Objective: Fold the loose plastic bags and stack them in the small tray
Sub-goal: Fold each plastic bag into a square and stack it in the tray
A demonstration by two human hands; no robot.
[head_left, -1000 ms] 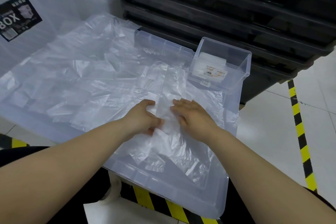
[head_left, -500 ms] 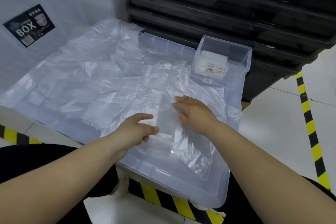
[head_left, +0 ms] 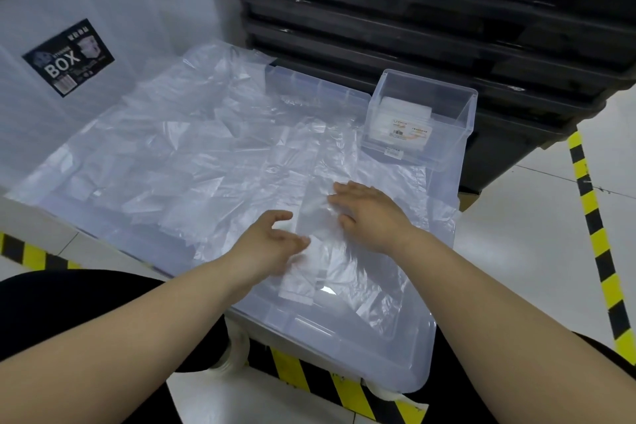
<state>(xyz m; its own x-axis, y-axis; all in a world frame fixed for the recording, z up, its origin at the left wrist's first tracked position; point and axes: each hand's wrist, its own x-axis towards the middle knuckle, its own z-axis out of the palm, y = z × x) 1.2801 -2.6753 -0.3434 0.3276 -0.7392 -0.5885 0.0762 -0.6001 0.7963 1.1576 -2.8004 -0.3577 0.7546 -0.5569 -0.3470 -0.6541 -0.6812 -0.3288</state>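
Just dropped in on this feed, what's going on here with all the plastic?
A person is folding a clear bag on a big bin lid strewn with loose bags. The right hand lies flat on the folded strip, pressing it down; the left hand, fingers relaxed, is at the strip's near left edge. The small tray at the far right already holds a few folded bags. This one has not gone in yet.
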